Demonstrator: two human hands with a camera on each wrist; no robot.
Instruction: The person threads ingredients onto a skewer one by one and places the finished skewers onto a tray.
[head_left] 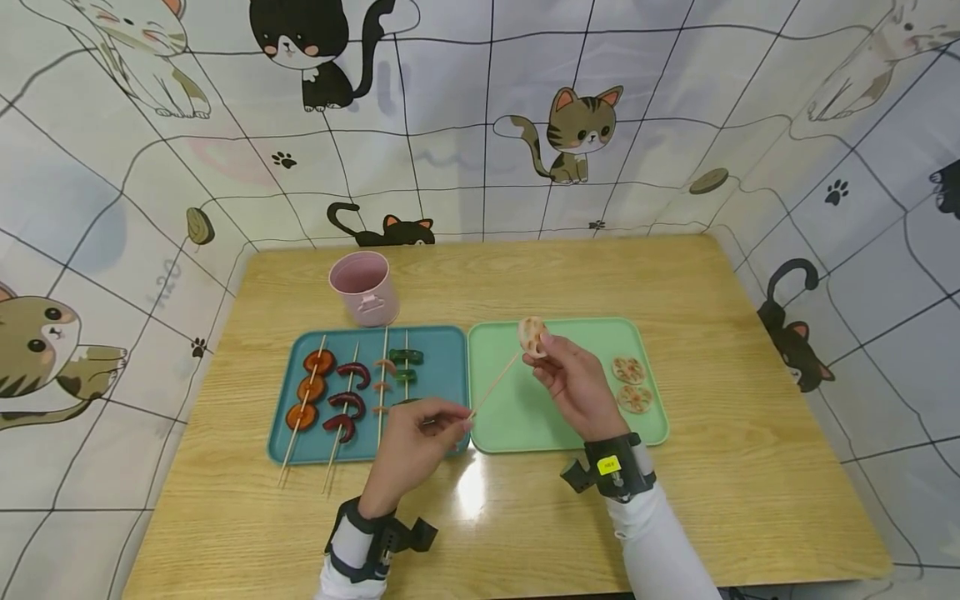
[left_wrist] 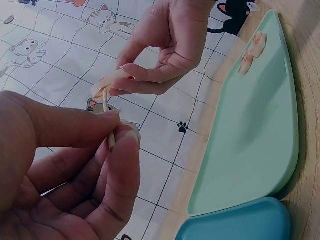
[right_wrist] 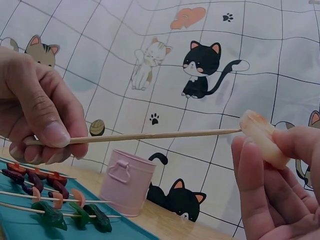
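Cat-print walls enclose a wooden desk [head_left: 675,275]. Above its middle, the right hand [head_left: 573,379] pinches a lotus root slice [head_left: 531,333] between thumb and fingertips; the left hand [head_left: 412,446] pinches the blunt end of a bamboo skewer [head_left: 495,383], tip meeting the slice. Slice looks light, thin, likely brittle at its holes: best held by the rim. Skewer stiff, slender. Both wrists raised, palms turned inward. Below, green tray [head_left: 525,417] with two more slices [head_left: 632,383]; blue tray [head_left: 442,346] of loaded skewers toward left edge; pink cup [head_left: 363,287] behind.
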